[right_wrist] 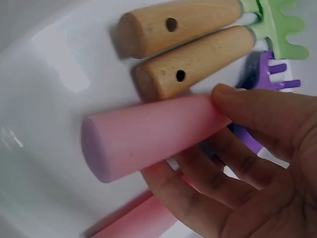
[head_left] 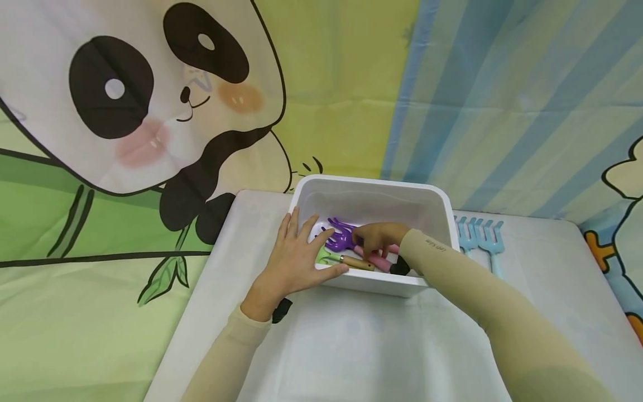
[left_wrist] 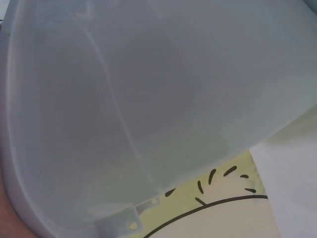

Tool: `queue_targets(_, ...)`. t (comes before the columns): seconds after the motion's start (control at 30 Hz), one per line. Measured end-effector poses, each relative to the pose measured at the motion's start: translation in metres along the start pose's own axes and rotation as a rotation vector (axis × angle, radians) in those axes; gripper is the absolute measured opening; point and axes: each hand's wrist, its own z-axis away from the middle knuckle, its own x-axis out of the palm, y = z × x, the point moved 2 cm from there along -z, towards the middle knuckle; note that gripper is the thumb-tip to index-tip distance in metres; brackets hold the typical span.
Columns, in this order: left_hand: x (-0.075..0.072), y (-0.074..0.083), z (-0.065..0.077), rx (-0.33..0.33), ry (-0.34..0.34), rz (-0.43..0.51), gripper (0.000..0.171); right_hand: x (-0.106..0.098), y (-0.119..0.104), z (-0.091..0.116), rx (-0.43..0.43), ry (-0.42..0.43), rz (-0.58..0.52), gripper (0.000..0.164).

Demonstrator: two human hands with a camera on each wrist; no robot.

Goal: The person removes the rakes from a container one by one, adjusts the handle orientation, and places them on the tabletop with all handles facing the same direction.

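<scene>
A white plastic bin (head_left: 372, 180) stands on the white table and holds several small hand rakes. Inside it, my right hand (head_left: 379, 237) pinches the pink handle (right_wrist: 148, 136) of a purple hand rake (head_left: 341, 239) between thumb and fingers. A second pink handle (right_wrist: 143, 218) lies beside it, partly cut off by the right wrist view. Two green rakes with wooden handles (right_wrist: 193, 62) lie side by side on the bin floor. My left hand (head_left: 293, 259) rests on the bin's front left corner with fingers spread and straight. The left wrist view shows only the bin's wall (left_wrist: 163, 99).
To the right of the bin, two light blue rakes (head_left: 489, 240) lie on the table (head_left: 321, 346), partly hidden by the bin and my right arm. A cloth printed with a panda (head_left: 186, 106) hangs behind the table.
</scene>
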Motion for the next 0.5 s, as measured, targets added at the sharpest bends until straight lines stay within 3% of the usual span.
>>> queue_targets(0.3,0.000,0.000,0.001,-0.002,0.003,0.007,0.093,-0.007,0.000,0.003,0.058,-0.072,-0.091,0.046)
queue_targets(0.5,0.000,0.000,0.001,0.001,0.006,0.006,0.093,-0.011,-0.001,0.008,0.076,-0.078,-0.067,0.053)
